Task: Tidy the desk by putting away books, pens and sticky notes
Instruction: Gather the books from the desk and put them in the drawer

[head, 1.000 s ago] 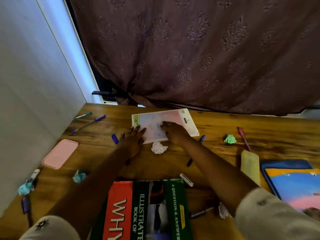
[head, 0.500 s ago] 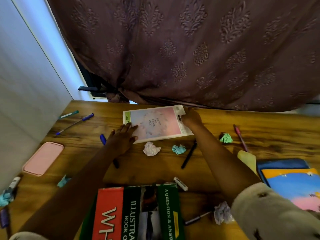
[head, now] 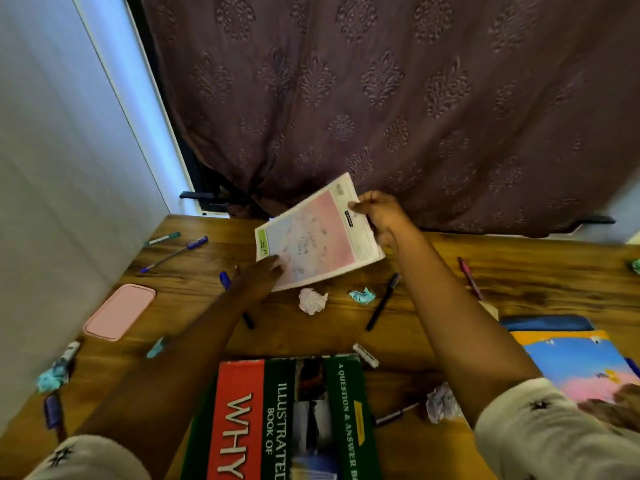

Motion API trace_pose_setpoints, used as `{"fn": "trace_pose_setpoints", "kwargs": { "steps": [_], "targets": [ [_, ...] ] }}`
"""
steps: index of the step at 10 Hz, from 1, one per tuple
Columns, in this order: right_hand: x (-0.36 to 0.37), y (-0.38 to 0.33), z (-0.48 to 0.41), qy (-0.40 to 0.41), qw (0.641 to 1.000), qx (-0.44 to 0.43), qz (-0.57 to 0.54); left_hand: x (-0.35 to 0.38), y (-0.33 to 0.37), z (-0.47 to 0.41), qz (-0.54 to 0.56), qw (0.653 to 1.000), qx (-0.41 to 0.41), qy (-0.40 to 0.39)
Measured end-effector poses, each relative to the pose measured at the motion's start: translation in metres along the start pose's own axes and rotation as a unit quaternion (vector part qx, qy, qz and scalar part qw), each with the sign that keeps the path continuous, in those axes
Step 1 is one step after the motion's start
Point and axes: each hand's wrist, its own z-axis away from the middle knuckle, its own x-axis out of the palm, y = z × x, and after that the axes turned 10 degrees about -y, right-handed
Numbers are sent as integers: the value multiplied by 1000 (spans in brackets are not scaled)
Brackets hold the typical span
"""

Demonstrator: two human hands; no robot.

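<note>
A thin pink-and-white book [head: 311, 237] is lifted off the wooden desk [head: 433, 327] and tilted, far corner up. My right hand [head: 381, 216] grips its right edge. My left hand [head: 258, 280] holds its near left corner. A thick red-and-green book [head: 287, 410] lies at the desk's near edge, and a blue-and-orange book [head: 571, 362] lies at the right. Loose pens include a black pen [head: 382, 303], a purple pen [head: 173, 254], a green pen [head: 162, 239] and a pink pen [head: 469, 277]. Crumpled notes: a whitish one [head: 312, 300], a teal one [head: 362, 295], a lilac one [head: 443, 403].
A pink flat case [head: 119, 311] lies near the left wall [head: 52, 202]. More teal paper [head: 52, 375] and markers sit at the left edge. A brown curtain [head: 381, 116] hangs behind the desk. A white eraser [head: 365, 355] lies by the thick book.
The pink book was flat on the desk under both hands. My right hand slid to its right edge, and both hands have raised it tilted above the desk.
</note>
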Motion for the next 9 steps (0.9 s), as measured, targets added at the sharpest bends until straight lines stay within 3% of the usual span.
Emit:
{"fn": "trace_pose_setpoints", "kwargs": {
  "steps": [1, 2, 3, 4, 5, 6, 7, 8, 9],
  "targets": [
    [34, -31, 65, -10, 984, -178, 16, -18, 30, 46, 429, 902, 42, 36],
    [68, -44, 157, -25, 947, -312, 77, -42, 42, 119, 548, 823, 146, 6],
    [103, -33, 237, -73, 915, -361, 167, -53, 41, 182, 581, 784, 217, -34],
    [132, 8, 284, -107, 844, -389, 353, -53, 19, 212, 580, 785, 197, -96],
    [151, 57, 325, -117, 824, -335, 442, -44, -20, 212, 491, 850, 144, -130],
    [155, 96, 360, -9, 887, -263, 380, -36, -26, 218, 427, 877, 157, -153],
    [156, 115, 379, 177, 969, -107, 135, -27, -32, 211, 367, 896, 175, -181],
    [155, 129, 377, 98, 978, 80, -167, -21, -41, 181, 276, 924, 181, -193],
    [163, 141, 367, 62, 951, 173, -250, -12, -39, 147, 108, 954, 168, -223]
  ]
}}
